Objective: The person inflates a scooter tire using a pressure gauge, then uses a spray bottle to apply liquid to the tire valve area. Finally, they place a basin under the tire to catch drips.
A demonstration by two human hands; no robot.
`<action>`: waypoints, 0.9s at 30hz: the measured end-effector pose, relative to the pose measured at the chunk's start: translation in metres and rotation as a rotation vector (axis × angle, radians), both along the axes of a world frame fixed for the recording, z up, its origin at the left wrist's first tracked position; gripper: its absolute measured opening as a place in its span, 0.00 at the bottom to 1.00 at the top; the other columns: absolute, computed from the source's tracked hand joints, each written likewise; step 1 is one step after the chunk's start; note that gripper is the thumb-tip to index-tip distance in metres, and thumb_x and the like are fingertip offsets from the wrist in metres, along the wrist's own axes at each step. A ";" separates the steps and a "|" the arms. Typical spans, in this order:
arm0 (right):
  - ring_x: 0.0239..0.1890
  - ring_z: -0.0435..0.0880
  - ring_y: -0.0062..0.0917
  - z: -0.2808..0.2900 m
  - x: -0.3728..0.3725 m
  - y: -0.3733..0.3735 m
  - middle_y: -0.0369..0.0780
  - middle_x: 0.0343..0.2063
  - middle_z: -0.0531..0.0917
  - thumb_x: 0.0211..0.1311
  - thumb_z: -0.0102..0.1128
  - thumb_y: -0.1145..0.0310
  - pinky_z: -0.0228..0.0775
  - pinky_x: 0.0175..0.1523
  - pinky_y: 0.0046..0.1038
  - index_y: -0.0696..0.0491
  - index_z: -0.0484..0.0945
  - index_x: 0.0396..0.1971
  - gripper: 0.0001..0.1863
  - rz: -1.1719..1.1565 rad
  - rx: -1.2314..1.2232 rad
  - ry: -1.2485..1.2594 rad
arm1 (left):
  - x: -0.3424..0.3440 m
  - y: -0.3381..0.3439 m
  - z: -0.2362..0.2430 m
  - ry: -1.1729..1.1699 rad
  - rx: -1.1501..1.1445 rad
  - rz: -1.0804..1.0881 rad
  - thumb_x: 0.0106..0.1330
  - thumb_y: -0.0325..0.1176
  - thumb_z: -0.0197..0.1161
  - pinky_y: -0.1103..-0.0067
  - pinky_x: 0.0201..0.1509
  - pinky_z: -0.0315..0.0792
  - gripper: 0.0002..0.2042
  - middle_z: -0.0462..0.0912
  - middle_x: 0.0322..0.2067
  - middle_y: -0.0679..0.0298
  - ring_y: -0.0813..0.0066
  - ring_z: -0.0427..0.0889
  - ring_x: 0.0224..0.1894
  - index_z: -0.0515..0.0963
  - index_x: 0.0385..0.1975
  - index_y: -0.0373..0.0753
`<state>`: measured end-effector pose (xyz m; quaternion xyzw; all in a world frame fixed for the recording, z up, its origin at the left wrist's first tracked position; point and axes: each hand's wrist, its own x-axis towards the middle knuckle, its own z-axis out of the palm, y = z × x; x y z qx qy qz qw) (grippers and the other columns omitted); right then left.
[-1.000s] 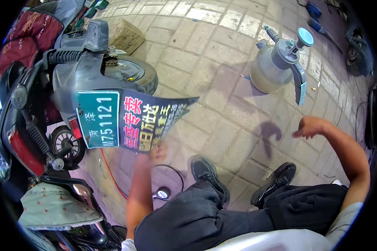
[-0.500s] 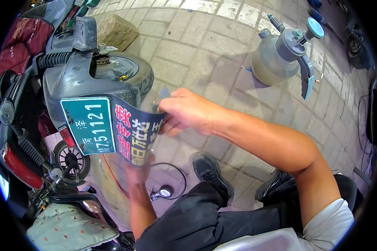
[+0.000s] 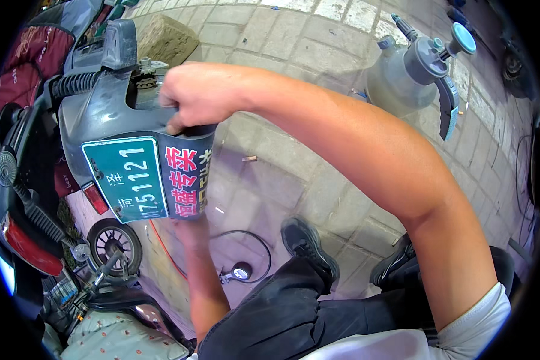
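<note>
A scooter's dark grey rear fender [image 3: 81, 111] lies on its side at left, with a green licence plate [image 3: 126, 180] on it. Beside the plate, a black mud flap [image 3: 189, 162] with red and pale lettering curves away from me. My right hand [image 3: 195, 99] is closed over the fender's upper edge, covering the wheel area. Its thumb presses near the top of the flap; what the curled fingers hold is hidden. My left hand [image 3: 189, 231] reaches up to the flap's lower edge, its fingers out of sight behind it.
A pump sprayer bottle [image 3: 402, 81] stands on the paving at right. A wooden block [image 3: 168, 41] sits behind the fender. A round gauge [image 3: 241, 272] with a black hose lies near my shoe [image 3: 309, 246]. Another small wheel [image 3: 114, 246] is at lower left.
My right hand has let go of the mud flap's outer edge and moved up and left to the fender's top. The flap now curves away, showing less of its lettering.
</note>
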<state>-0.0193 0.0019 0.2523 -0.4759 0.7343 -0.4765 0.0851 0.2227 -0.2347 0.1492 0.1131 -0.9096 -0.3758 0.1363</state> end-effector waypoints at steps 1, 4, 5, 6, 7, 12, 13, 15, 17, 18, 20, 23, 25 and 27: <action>0.24 0.78 0.40 0.000 -0.002 -0.008 0.48 0.19 0.78 0.49 0.66 0.62 0.69 0.31 0.38 0.61 0.77 0.22 0.15 -0.030 -0.058 0.040 | -0.004 0.000 0.000 0.056 0.091 0.023 0.60 0.37 0.63 0.71 0.45 0.70 0.20 0.77 0.45 0.66 0.71 0.76 0.44 0.71 0.52 0.42; 0.24 0.77 0.41 0.004 -0.007 -0.034 0.48 0.19 0.78 0.48 0.68 0.59 0.70 0.32 0.38 0.60 0.78 0.21 0.17 -0.068 -0.182 0.092 | -0.010 0.005 0.013 0.170 0.672 0.187 0.61 0.33 0.60 0.65 0.54 0.72 0.23 0.76 0.52 0.62 0.65 0.76 0.52 0.68 0.57 0.38; 0.24 0.77 0.41 0.006 -0.010 -0.039 0.48 0.19 0.78 0.47 0.68 0.59 0.70 0.32 0.37 0.60 0.78 0.21 0.17 -0.051 -0.184 0.069 | -0.014 0.006 0.022 0.216 0.966 0.122 0.62 0.29 0.59 0.62 0.60 0.69 0.24 0.74 0.54 0.59 0.62 0.75 0.55 0.66 0.59 0.36; 0.25 0.77 0.41 0.011 -0.012 -0.043 0.48 0.19 0.78 0.47 0.69 0.58 0.70 0.32 0.37 0.59 0.78 0.20 0.18 -0.033 -0.188 0.047 | -0.015 0.001 0.027 0.220 0.980 0.123 0.62 0.28 0.58 0.61 0.60 0.69 0.23 0.74 0.54 0.58 0.61 0.75 0.55 0.66 0.59 0.36; 0.25 0.77 0.40 0.016 -0.014 -0.048 0.48 0.19 0.78 0.47 0.69 0.57 0.70 0.33 0.38 0.59 0.78 0.20 0.18 -0.021 -0.220 0.060 | -0.016 -0.008 0.034 0.222 0.986 0.124 0.63 0.27 0.58 0.61 0.60 0.69 0.23 0.74 0.55 0.58 0.61 0.75 0.54 0.67 0.59 0.36; 0.29 0.80 0.37 0.023 -0.017 -0.054 0.46 0.22 0.81 0.49 0.68 0.55 0.72 0.36 0.37 0.57 0.81 0.23 0.18 -0.004 -0.223 0.105 | -0.019 -0.028 0.040 0.232 0.968 0.030 0.64 0.29 0.59 0.62 0.59 0.70 0.23 0.74 0.55 0.59 0.62 0.75 0.55 0.67 0.59 0.36; 0.30 0.81 0.37 0.021 -0.016 -0.052 0.45 0.24 0.82 0.51 0.67 0.54 0.72 0.37 0.36 0.57 0.82 0.25 0.18 -0.018 -0.227 0.041 | -0.020 -0.027 0.043 0.202 1.003 -0.063 0.64 0.31 0.60 0.61 0.60 0.69 0.22 0.73 0.56 0.59 0.62 0.74 0.56 0.67 0.59 0.36; 0.31 0.82 0.35 0.019 -0.013 -0.042 0.43 0.26 0.84 0.53 0.64 0.54 0.73 0.39 0.35 0.56 0.84 0.29 0.18 -0.047 -0.242 -0.085 | -0.014 -0.038 0.044 0.142 0.951 -0.057 0.64 0.33 0.60 0.63 0.62 0.67 0.24 0.72 0.57 0.60 0.63 0.73 0.57 0.66 0.60 0.36; 0.33 0.83 0.32 0.009 -0.013 -0.015 0.42 0.29 0.85 0.56 0.62 0.53 0.73 0.40 0.32 0.57 0.84 0.32 0.19 -0.155 -0.242 -0.222 | -0.014 -0.046 0.045 0.101 0.992 -0.135 0.64 0.34 0.60 0.62 0.66 0.62 0.25 0.71 0.59 0.60 0.63 0.69 0.60 0.66 0.61 0.36; 0.34 0.83 0.30 0.001 -0.008 0.001 0.41 0.30 0.86 0.58 0.60 0.53 0.74 0.41 0.31 0.57 0.84 0.34 0.20 -0.199 -0.241 -0.293 | -0.011 -0.046 0.044 0.096 1.007 -0.096 0.63 0.34 0.60 0.63 0.65 0.62 0.25 0.70 0.59 0.60 0.63 0.69 0.61 0.66 0.61 0.36; 0.30 0.83 0.34 -0.032 0.009 0.048 0.44 0.25 0.84 0.56 0.58 0.51 0.74 0.39 0.35 0.57 0.85 0.30 0.21 -0.342 -0.436 -0.405 | -0.010 -0.043 0.037 0.083 1.043 -0.035 0.62 0.35 0.61 0.64 0.64 0.62 0.26 0.69 0.60 0.59 0.62 0.68 0.62 0.66 0.61 0.37; 0.26 0.78 0.22 -0.076 0.060 0.119 0.40 0.22 0.82 0.57 0.59 0.52 0.70 0.33 0.27 0.58 0.83 0.24 0.21 -0.530 -0.487 -0.676 | 0.009 -0.051 0.009 -0.151 1.324 -0.184 0.58 0.34 0.66 0.64 0.62 0.62 0.27 0.72 0.57 0.64 0.64 0.70 0.58 0.68 0.59 0.42; 0.28 0.77 0.19 -0.097 0.100 0.158 0.38 0.25 0.83 0.60 0.61 0.54 0.70 0.34 0.24 0.58 0.82 0.29 0.19 -0.656 -0.563 -0.830 | 0.030 -0.048 -0.038 -0.445 1.275 -0.046 0.56 0.39 0.66 0.63 0.59 0.61 0.24 0.75 0.54 0.68 0.69 0.69 0.56 0.73 0.54 0.46; 0.31 0.77 0.18 -0.107 0.138 0.194 0.37 0.29 0.83 0.62 0.60 0.57 0.70 0.37 0.22 0.59 0.82 0.35 0.17 -0.790 -0.609 -0.881 | 0.041 -0.025 -0.077 -0.771 -0.338 -0.667 0.53 0.31 0.69 0.66 0.57 0.66 0.21 0.77 0.49 0.63 0.66 0.72 0.54 0.75 0.49 0.42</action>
